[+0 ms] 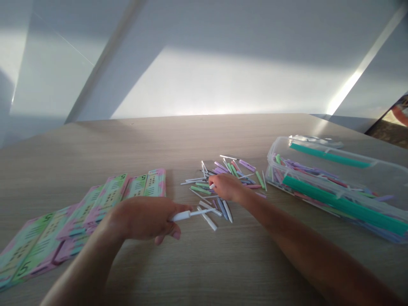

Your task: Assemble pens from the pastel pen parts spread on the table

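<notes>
My left hand [153,219] is closed around a white pen barrel [182,216], from whose end a thin white rod sticks out to the right. My right hand [225,186] reaches into a loose pile of pen parts [236,168], its fingers pinched on a small white piece that looks like a pen cap [212,186]. Purple, green, red, blue and white barrels and thin refills make up the pile. A white barrel [208,219] and a blue-grey one [222,209] lie at its near side.
Pink and green packets [108,195] marked 5 lie overlapped on the left of the wooden table [191,140]. At the right stands a clear plastic box [344,216] with teal strips, holding many coloured pen parts. A white crumpled item [314,140] sits behind it. A pale wall [216,80] rises beyond.
</notes>
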Demonstrator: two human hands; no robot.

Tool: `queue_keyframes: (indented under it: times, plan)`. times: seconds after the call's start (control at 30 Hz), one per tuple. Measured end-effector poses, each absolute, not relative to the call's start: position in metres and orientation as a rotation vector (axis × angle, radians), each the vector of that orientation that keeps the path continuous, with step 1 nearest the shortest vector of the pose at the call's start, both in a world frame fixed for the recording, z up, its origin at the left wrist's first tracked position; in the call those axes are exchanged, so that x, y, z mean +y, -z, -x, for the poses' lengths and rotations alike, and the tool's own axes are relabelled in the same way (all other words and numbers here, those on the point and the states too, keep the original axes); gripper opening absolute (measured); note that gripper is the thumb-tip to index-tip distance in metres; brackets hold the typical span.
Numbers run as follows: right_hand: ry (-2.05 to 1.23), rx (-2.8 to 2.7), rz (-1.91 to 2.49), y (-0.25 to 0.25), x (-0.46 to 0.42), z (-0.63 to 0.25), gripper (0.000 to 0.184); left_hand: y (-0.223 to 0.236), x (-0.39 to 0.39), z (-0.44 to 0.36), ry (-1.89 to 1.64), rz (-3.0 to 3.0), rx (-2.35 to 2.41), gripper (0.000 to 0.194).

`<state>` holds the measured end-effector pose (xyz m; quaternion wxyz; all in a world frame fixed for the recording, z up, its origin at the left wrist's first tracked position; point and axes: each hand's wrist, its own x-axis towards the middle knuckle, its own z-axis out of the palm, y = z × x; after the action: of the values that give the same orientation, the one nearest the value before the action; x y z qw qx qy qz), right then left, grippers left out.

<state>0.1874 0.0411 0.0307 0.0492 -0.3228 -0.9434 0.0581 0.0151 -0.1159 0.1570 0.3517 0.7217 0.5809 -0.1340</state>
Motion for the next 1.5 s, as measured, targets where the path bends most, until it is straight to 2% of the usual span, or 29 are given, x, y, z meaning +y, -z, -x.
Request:
queue_keyframes:
  times: [0.2,0.5,0.77,1.13,1.5]
  plan:
    - [-0.186,-2.950,0.951,-0.022,0.046,-0.167,0.016,-0.159,-0.118,-0.012,0.340,-1.885,1.525,0.040]
    - [-0.190,-2.958,0.944,-0.021,0.039,-0.165,0.021,-0.152,-0.119,-0.009,0.346,-1.902,1.572,0.047]
    - [-0.137,-2.986,0.848,-0.025,0.027,-0.155,0.020,-0.156,-0.119,-0.021,0.407,-1.871,1.581,0.046]
    - [-0.122,-2.912,0.951,-0.023,0.038,-0.163,0.022,-0.155,-0.119,-0.021,0.398,-1.871,1.584,0.044]
    - [-0.254,-3.020,0.596,-0.026,0.034,-0.151,0.018,-0.152,-0.117,-0.021,0.435,-1.860,1.596,0.040]
